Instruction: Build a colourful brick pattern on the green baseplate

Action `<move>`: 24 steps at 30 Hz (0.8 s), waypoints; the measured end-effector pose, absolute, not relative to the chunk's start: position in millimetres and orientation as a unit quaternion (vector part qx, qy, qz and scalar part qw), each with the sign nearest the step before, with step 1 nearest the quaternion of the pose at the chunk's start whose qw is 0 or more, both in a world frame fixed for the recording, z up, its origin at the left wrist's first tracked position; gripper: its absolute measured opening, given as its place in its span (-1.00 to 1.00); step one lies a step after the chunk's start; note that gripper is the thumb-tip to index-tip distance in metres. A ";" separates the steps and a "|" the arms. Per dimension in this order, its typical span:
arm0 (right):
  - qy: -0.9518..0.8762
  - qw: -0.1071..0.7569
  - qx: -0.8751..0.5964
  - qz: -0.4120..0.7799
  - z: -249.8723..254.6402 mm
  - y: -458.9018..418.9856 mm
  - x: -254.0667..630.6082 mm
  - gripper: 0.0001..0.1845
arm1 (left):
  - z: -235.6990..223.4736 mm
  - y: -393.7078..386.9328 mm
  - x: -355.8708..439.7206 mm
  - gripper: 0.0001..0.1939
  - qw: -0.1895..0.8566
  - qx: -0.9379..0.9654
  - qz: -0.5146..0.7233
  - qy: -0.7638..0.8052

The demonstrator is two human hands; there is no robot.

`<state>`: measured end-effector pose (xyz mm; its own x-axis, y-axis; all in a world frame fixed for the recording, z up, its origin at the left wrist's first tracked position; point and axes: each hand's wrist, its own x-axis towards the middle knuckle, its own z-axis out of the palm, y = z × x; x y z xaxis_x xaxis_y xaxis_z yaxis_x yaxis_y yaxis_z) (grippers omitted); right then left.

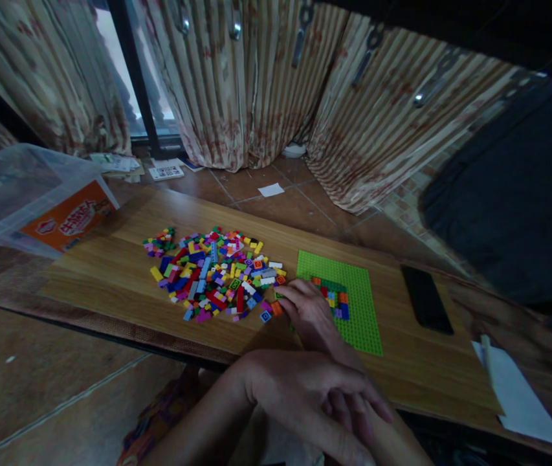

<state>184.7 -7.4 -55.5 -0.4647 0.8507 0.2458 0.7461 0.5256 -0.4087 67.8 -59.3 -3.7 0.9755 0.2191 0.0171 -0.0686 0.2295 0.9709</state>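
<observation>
My right hand (307, 310) reaches over the right edge of a pile of loose toy building bricks (212, 278), its fingers stretched out and slightly bent. The fingertips are at a lime green brick (278, 294); a firm grip on it does not show. Just right of that hand lies a green baseplate (363, 310), bearing a small build of colored bricks (338, 301), partly covered by the hand. In the foreground my left hand (309, 395) crosses above my right forearm, thumb and index finger apart, the other fingers curled, with nothing visible in it.
The wooden tabletop (125, 285) carries a black phone (426, 298) on the right. A clear plastic box (37, 194) with an orange label stands at the left end. White paper (523, 395) with a pen-like object lies at the right. Curtains (256, 84) hang behind.
</observation>
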 end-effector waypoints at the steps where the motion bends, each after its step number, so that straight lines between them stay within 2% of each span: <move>1: -0.843 0.222 -0.475 0.123 -53.9 -8.0 183.6 -0.75 | -3.2 -59.1 67.7 -0.11 0.782 0.614 0.092 0.061; 7: -0.766 0.327 -0.526 0.170 -33.9 -12.9 203.6 -0.74 | 1.9 -57.3 66.2 -0.08 0.789 0.606 0.079 0.058; 12: -0.624 0.402 -0.641 0.195 -27.4 -8.1 254.5 -0.55 | 6.4 -57.5 64.3 -0.01 0.799 0.593 0.067 0.076; 15: -0.587 0.416 -0.657 0.226 -30.5 -4.7 277.9 -0.48 | 6.5 -58.2 65.3 -0.05 0.799 0.591 0.067 0.085; 24: -0.511 0.409 -0.653 0.381 -33.3 -5.5 294.6 -0.49 | 2.3 -57.6 71.8 -0.12 0.796 0.596 0.068 0.084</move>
